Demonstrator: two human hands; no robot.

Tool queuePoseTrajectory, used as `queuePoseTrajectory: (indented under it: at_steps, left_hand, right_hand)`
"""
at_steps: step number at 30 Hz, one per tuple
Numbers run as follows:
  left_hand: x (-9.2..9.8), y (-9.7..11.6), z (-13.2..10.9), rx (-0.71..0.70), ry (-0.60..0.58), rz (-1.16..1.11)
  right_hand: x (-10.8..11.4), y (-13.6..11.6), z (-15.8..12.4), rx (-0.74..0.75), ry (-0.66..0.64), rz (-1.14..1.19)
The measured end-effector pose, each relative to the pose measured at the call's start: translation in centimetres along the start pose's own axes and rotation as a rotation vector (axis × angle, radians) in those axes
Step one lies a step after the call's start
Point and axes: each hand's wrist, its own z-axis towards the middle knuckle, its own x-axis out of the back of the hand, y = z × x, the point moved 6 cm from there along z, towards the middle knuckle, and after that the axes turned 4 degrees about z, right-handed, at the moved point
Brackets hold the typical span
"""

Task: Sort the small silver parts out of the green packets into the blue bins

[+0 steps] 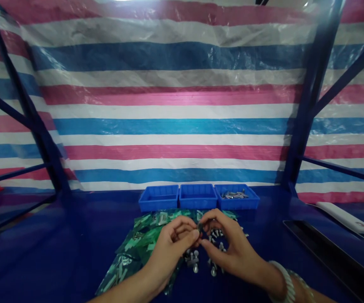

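Observation:
My left hand [182,235] is closed, its thumb pressed against curled fingers at a small dark metal piece [200,227]. My right hand [229,242] curves round the same piece from the other side, fingertips nearly meeting the left ones. The fingers cover most of it, so its exact kind cannot be made out. Below the hands, loose shiny metal fasteners [195,261] with round heads lie on the blue tabletop [75,252]. Clear green-tinted plastic bags [122,269] of metal hardware spread out beside and behind my left hand.
Three blue bins stand in a row behind the bags. The left bin [158,204] and middle bin [197,203] show bare insides; the right bin [238,204] holds metal parts. A long black tray-like object [330,256] and a white device [346,216] lie at right. Blue posts [304,118] flank the table.

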Motion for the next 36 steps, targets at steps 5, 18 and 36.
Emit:
queuePoseTrajectory:
  at_steps: [5,18,36]
  left_hand:
    - [0.7,0.9,0.3,-0.152,0.073,0.192]
    - [-0.6,2.7,-0.4,-0.465,-0.005,0.541]
    - [-0.9,3.5,-0.2,-0.523,-0.472,1.129]
  right_hand:
    - [-0.3,3.0,-0.1,-0.378,0.024,0.352]
    - [-0.2,3.8,0.5,-0.371,-0.109,0.231]
    - [9.3,6.9,2.7,-0.020,0.290,-0.639]
